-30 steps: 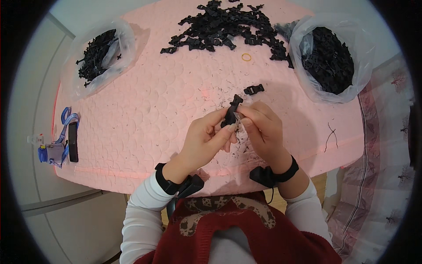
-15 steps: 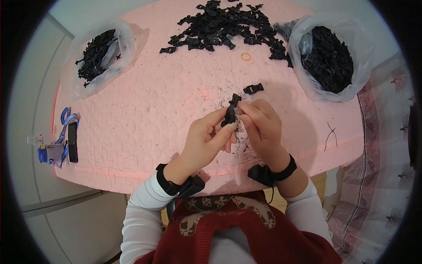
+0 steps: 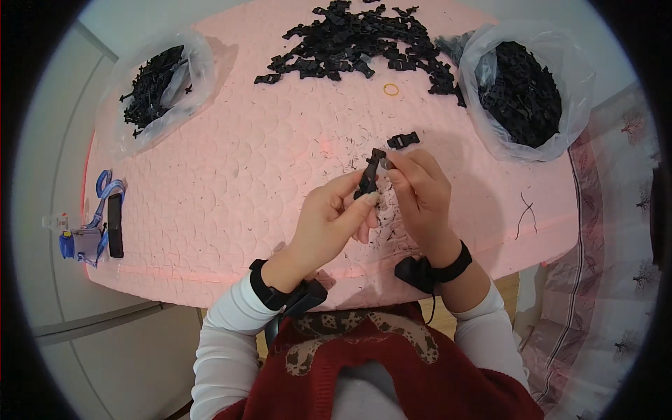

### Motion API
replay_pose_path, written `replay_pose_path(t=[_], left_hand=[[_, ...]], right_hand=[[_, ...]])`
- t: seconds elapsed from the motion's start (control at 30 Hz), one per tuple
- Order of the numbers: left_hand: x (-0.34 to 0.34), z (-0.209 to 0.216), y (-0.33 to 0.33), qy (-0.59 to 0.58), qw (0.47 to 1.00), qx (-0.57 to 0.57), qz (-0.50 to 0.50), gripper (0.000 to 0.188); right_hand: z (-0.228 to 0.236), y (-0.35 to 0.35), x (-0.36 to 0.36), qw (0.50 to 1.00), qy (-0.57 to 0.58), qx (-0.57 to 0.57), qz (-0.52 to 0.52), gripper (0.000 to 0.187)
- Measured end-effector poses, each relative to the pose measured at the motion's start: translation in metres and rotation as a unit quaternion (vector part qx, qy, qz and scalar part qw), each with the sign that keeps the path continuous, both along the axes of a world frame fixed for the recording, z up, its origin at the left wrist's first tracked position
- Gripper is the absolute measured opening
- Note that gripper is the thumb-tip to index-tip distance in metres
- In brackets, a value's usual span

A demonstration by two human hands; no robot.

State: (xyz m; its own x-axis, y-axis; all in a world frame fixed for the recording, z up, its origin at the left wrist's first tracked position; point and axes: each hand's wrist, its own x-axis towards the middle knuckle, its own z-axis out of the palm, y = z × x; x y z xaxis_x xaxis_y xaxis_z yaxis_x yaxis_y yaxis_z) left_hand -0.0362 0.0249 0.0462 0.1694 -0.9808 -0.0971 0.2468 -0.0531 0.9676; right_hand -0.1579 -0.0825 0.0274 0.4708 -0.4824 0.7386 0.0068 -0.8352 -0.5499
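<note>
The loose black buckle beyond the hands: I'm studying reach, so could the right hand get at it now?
Probably yes: the loose buckle lies just beyond the right hand, nothing visible between them, though that hand is close beside the black piece in the left hand.

the left hand point(image 3: 327, 215) pinches a black side-release buckle point(image 3: 368, 180); the right hand point(image 3: 424, 192), fingers bent, is at its upper end. another black buckle point(image 3: 403, 141) lies near them on the pink quilted cover point(image 3: 210, 189).
</note>
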Motion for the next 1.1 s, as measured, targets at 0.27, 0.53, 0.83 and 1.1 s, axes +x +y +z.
replay_pose_path(t=[0.27, 0.53, 0.83, 1.1], left_hand=[[-0.0004, -0.0027, -0.0005, 0.007, 1.000, -0.004, 0.002, 0.029], [-0.0031, 0.0010, -0.0005, 0.000, 1.000, 0.017, 0.006, 0.030], [-0.0003, -0.0045, -0.0008, 0.024, 1.000, 0.014, 0.010, 0.028], [-0.0016, -0.0038, 0.0004, 0.007, 1.000, -0.007, 0.013, 0.028]], right_hand=[[-0.0022, 0.0005, -0.0014, 1.000, 0.013, -0.007, 0.026, 0.020], [-0.0027, -0.0002, 0.0027, 0.998, -0.011, -0.044, -0.045, 0.021], [0.0010, 0.0014, -0.0031, 0.989, -0.012, 0.135, 0.057, 0.020], [-0.0018, 0.0007, -0.0036, 0.991, 0.000, 0.072, 0.109, 0.018]])
